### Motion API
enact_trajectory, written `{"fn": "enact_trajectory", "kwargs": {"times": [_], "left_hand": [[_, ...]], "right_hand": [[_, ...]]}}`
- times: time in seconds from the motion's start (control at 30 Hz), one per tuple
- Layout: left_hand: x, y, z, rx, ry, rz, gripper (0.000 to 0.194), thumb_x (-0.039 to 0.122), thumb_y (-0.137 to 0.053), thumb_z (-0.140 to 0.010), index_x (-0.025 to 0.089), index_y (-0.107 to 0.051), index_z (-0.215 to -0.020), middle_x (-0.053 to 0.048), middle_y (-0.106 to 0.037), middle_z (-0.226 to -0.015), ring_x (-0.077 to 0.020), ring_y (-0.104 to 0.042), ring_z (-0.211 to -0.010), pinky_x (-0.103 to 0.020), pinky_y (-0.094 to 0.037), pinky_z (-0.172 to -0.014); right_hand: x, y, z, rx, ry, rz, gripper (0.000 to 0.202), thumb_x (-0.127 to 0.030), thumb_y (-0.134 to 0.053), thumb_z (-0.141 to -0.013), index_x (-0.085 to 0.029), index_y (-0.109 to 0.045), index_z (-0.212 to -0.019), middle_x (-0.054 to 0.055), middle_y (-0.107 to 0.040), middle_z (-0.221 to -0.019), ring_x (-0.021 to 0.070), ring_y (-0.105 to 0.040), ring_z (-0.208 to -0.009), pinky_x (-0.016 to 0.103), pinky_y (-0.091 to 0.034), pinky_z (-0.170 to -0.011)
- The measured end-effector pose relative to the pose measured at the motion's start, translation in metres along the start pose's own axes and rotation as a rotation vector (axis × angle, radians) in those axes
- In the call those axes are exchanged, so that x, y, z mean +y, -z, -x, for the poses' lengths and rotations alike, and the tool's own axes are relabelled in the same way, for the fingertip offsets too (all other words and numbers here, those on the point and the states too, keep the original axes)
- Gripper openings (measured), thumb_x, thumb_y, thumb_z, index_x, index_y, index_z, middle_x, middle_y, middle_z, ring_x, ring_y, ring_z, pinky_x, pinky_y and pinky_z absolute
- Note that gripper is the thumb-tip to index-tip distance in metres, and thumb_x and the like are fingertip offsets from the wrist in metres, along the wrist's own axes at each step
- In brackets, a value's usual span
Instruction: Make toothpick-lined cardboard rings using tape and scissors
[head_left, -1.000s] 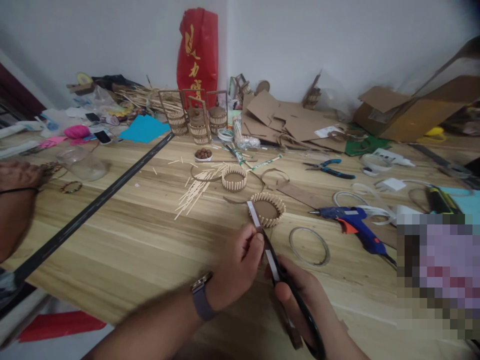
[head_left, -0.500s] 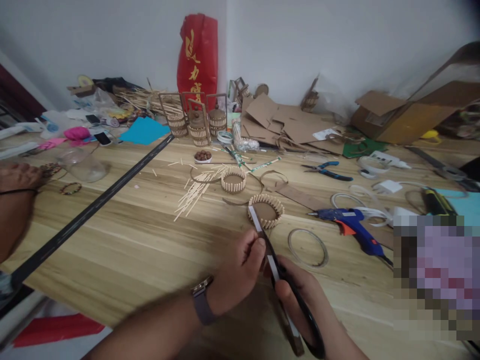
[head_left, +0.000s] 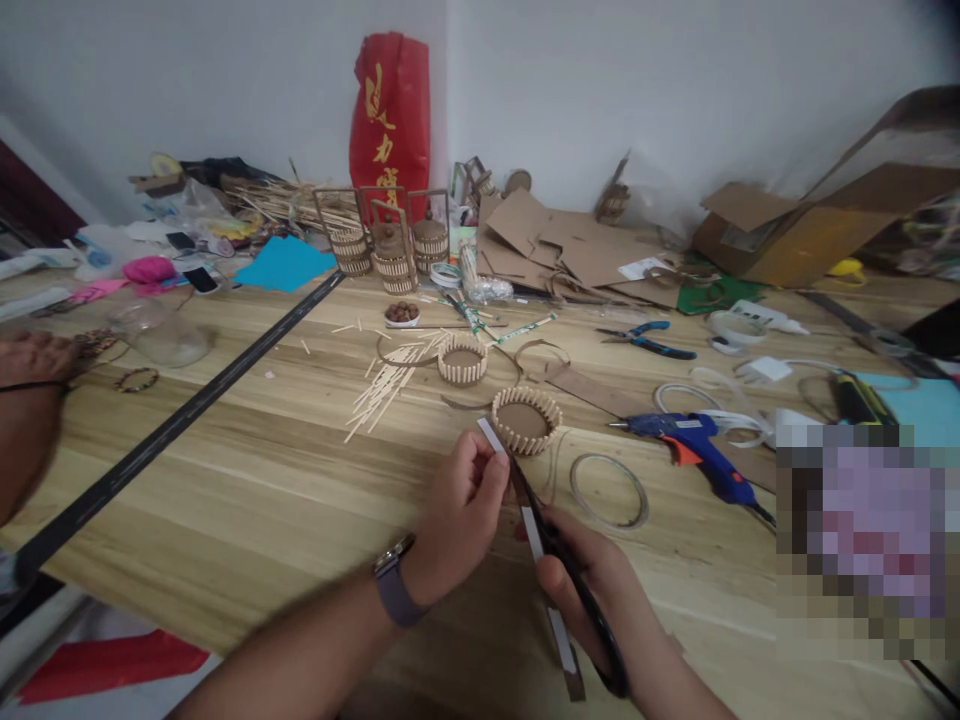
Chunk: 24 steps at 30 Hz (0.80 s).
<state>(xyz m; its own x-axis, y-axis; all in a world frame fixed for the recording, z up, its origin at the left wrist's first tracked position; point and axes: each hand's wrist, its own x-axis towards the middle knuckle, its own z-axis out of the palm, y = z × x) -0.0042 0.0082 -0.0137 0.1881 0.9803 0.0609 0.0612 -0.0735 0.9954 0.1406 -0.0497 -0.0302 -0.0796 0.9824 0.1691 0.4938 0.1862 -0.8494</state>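
Observation:
My left hand (head_left: 465,510), with a watch on its wrist, pinches a narrow strip (head_left: 491,437) with a white face near its upper end. My right hand (head_left: 592,575) is wrapped round black-handled scissors (head_left: 585,600); their blades point up and left toward my left fingers. A lower length of strip (head_left: 556,630) with white on it runs down beside the scissors and my right thumb. Just beyond my hands is a round basket base (head_left: 526,420) ringed with short wooden pegs. A smaller one (head_left: 462,361) stands behind it, beside scattered thin sticks (head_left: 386,385).
At the right lie a blue glue gun (head_left: 701,445), a wire coil (head_left: 608,491) and pliers (head_left: 649,340). Small handled baskets (head_left: 394,262), a bowl of brown balls (head_left: 403,314) and cardboard (head_left: 555,240) are at the back. Another person's hand (head_left: 34,365) rests at the left.
The camera view has shifted slightly. My left hand and the upper strip end have moved left, away from the larger pegged base. The scissors stay in my right hand.

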Motion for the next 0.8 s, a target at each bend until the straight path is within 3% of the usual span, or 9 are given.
{"fn": "enact_trajectory", "kwargs": {"times": [0.23, 0.8], "left_hand": [[-0.0004, 0.0013, -0.0019, -0.112, 0.049, 0.057, 0.024, 0.039, -0.045, -0.096, 0.020, -0.044, -0.081, 0.007, -0.045, -0.060, -0.0093, -0.041, -0.054, -0.022, -0.033, -0.053], [0.0029, 0.0001, -0.0021, -0.090, 0.095, 0.042, 0.025, 0.040, -0.047, -0.094, 0.021, -0.044, -0.079, 0.007, -0.044, -0.059, -0.0096, -0.040, -0.054, -0.022, -0.033, -0.052]], "right_hand": [[-0.0079, 0.0074, -0.0050, 0.002, 0.047, 0.035, 0.072, -0.083, -0.033, -0.081, -0.019, -0.064, -0.078, 0.001, -0.058, -0.059, 0.0167, -0.049, -0.053, 0.026, -0.040, -0.047], [-0.0007, 0.0056, -0.0028, 0.036, 0.033, 0.097, 0.074, -0.087, -0.032, -0.078, -0.019, -0.058, -0.066, -0.003, -0.044, -0.050, 0.0129, -0.038, -0.046, 0.024, -0.032, -0.040]]}}
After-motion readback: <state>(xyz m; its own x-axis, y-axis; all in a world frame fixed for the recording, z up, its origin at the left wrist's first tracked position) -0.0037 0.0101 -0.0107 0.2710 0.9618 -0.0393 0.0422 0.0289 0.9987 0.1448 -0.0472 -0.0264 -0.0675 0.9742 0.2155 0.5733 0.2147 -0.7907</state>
